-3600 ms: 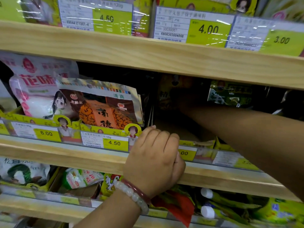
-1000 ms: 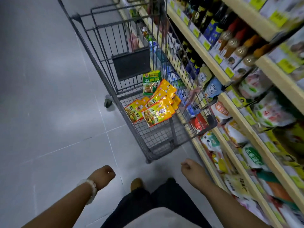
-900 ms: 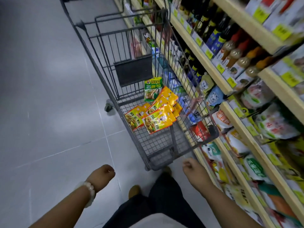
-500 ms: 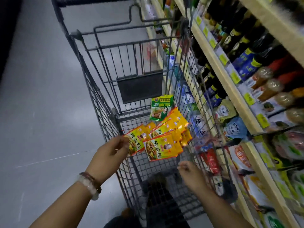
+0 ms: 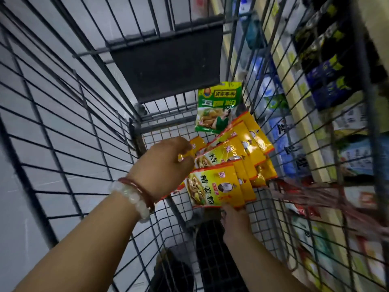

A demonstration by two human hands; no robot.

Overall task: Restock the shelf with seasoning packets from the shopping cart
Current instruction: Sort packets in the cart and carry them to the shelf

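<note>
Yellow foil packets, fanned on cart floor: light, limp, slippery; likely best pinched at an edge. Left hand fingers curl onto one; right hand touches nearest packet, grip unclear.

Both hands have reached down into the cart: left hand and right hand now touch the yellow packets.
</note>
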